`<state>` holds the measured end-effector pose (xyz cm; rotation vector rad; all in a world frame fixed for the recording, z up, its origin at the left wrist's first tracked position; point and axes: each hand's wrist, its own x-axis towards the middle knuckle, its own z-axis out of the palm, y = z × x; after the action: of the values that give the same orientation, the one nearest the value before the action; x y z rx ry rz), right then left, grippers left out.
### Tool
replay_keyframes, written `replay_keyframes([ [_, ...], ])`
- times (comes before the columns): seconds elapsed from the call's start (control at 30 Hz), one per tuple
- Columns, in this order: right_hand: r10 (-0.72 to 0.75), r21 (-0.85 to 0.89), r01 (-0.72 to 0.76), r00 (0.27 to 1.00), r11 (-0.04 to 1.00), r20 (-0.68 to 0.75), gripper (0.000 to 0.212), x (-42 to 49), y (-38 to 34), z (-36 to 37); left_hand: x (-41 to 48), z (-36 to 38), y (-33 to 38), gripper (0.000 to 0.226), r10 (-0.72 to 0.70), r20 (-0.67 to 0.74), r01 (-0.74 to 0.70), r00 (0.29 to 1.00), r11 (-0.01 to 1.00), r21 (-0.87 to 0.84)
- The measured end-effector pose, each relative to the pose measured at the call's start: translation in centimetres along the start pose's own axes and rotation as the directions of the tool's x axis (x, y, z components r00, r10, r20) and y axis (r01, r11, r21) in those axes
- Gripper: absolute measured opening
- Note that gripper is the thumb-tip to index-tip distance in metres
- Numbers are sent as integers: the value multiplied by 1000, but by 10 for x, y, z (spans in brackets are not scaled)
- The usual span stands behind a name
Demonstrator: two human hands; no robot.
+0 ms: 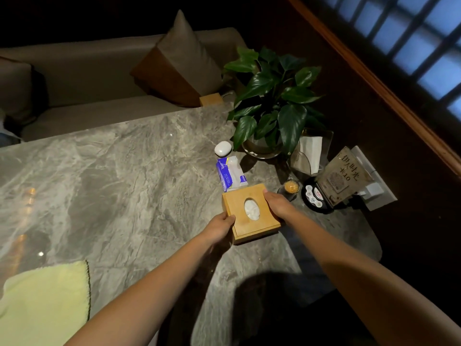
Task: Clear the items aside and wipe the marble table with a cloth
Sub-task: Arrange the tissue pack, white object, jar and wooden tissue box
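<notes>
Tissue box (250, 213) – clasped between left hand (220, 227) and right hand (279, 205) | touching behind: tissue pack (230, 174) (white case (222, 148) beyond) | right: toothpick jar (291, 187) | bench (112, 176) near-left: yellow cloth (47, 303)

The yellow cloth (47, 303) at eight o'clock runs off the left and bottom edges, so its full shape cannot be told. Leaves of the plant (274, 96) at one o'clock hide most of its pot, and the sign (343, 176) at three o'clock covers part of the round black device (313, 197) behind it. The wooden tissue box (250, 213) hides the near end of the blue tissue pack (230, 174), and its far side wall conceals the fingertips of the right hand (279, 204).
</notes>
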<state>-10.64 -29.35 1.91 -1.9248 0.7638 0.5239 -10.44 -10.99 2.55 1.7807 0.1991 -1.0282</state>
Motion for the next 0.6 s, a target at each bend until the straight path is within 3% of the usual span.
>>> replay_keyframes([
  [0.6,8,61,-9,1000,998,6,46,9,-4,-5,6,-5,12,38,27,-25,-25,999,996,86],
])
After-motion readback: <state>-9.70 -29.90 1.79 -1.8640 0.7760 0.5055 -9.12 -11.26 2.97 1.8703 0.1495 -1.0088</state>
